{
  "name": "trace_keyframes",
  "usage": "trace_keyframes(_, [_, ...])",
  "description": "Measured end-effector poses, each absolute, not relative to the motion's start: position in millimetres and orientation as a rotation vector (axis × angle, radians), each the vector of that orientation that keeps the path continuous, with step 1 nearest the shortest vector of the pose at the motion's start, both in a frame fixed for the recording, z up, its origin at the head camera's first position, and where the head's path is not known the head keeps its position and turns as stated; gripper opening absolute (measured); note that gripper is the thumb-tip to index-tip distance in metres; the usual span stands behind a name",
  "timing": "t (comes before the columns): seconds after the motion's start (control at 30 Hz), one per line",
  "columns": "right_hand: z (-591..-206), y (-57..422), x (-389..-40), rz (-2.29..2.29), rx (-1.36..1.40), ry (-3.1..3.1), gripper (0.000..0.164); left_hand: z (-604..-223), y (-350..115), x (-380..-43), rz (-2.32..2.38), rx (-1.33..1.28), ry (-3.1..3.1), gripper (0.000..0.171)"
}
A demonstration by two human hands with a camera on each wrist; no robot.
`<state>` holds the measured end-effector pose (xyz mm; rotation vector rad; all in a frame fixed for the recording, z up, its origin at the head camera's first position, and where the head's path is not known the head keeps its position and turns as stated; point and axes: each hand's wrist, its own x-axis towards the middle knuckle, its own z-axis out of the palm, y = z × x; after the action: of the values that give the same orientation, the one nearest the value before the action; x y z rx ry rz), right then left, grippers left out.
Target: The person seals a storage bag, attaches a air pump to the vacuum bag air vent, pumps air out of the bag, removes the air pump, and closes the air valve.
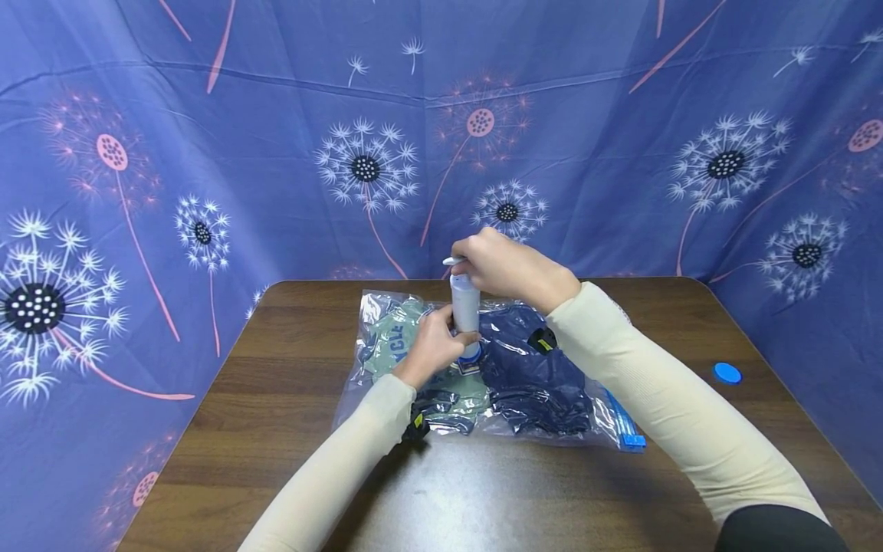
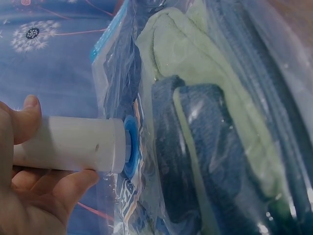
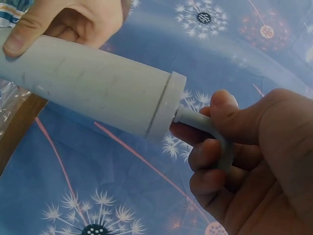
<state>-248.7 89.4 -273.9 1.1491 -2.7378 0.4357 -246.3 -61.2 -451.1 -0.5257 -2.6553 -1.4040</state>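
Note:
A white hand pump [image 1: 465,305] stands nearly upright on the blue valve [image 2: 130,147] of a clear vacuum storage bag [image 1: 372,305]. My left hand [image 1: 436,346] holds the lower part of the pump's barrel, thumb on one side and fingers on the other. Above it, my right hand [image 1: 507,264] grips the pump's curved handle [image 3: 208,122], which sits close to the barrel's top cap. Inside the bag lie folded clothes: a green garment [image 1: 396,337] with blue lettering at left and a dark blue one [image 1: 524,360] at right.
A round blue cap [image 1: 727,373] lies on the wooden table [image 1: 276,383] at the right. The bag's blue zip edge with its slider [image 1: 632,441] is beneath my right forearm. A blue dandelion-print cloth [image 1: 276,153] hangs behind and beside the table.

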Motion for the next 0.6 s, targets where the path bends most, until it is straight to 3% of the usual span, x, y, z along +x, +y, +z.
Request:
trace_keyframes(0.37, [-258, 92, -252, 0.424, 1.149, -2.684, 0.022, -448, -58, -247, -1.364, -0.517, -2.67, 0.042])
trace_keyframes(0.6, [-238, 93, -252, 0.409, 1.148, -2.54, 0.011, -448, -56, -248, -1.318, -0.494, -2.667, 0.043])
